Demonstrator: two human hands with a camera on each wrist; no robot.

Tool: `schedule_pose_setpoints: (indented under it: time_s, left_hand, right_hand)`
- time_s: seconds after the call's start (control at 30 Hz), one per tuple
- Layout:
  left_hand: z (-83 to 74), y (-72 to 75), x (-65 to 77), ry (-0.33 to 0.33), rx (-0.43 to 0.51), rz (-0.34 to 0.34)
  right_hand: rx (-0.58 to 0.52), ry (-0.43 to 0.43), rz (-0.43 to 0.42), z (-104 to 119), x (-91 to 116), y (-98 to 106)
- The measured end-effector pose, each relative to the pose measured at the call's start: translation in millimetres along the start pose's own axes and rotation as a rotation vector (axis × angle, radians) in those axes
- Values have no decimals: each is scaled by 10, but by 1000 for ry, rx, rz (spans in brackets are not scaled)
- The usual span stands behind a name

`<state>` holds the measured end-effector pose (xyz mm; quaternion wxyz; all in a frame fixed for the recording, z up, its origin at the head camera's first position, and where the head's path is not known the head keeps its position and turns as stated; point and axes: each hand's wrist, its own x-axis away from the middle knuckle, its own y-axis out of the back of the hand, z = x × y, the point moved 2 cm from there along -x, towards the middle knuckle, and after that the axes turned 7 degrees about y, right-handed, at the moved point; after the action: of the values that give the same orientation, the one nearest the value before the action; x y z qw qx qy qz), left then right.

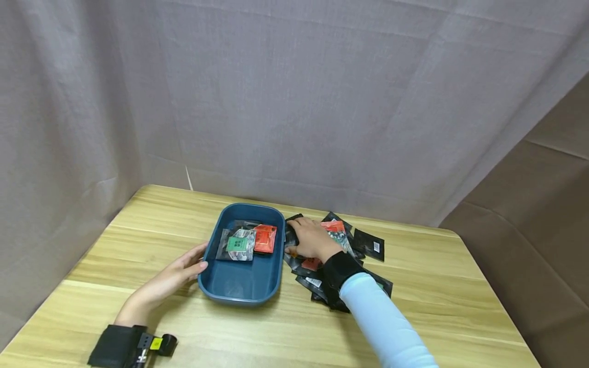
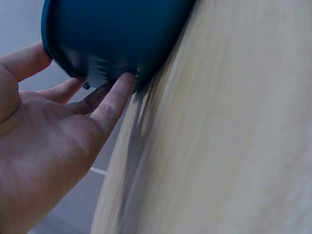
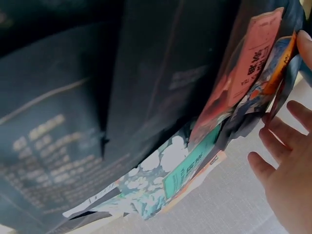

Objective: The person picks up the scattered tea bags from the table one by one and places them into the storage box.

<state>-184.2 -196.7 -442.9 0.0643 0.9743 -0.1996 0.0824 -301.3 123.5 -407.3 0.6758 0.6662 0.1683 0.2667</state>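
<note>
The left hand (image 1: 172, 276) holds the blue tub (image 1: 244, 284) by its left side, thumb at the rim, fingers against the wall. Packets (image 1: 236, 245) lie inside. Just right of it, the right hand (image 1: 312, 239) pinches an orange-labelled packet (image 3: 268, 83) at the pile's (image 1: 340, 236) left edge.
</note>
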Motion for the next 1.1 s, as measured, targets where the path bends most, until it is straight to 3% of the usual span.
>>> schedule_pose_setpoints:
  time_s: [0.37,0.67,0.87,1.1]
  left_hand:
    - [8,14,-8,-9,-13,0]
    - [13,26,-3,-13,-14,-5]
    - [23,18,-12,-15,-10,-7]
    - [5,21,-23,-1,-17,-9]
  right_hand:
    - [231,29,-48,-130,90,-12]
    - [206,47,-51,-158,104,-93]
    - [185,63,-96,-217,180,-25]
    - [180,-13,-168,-398,306,82]
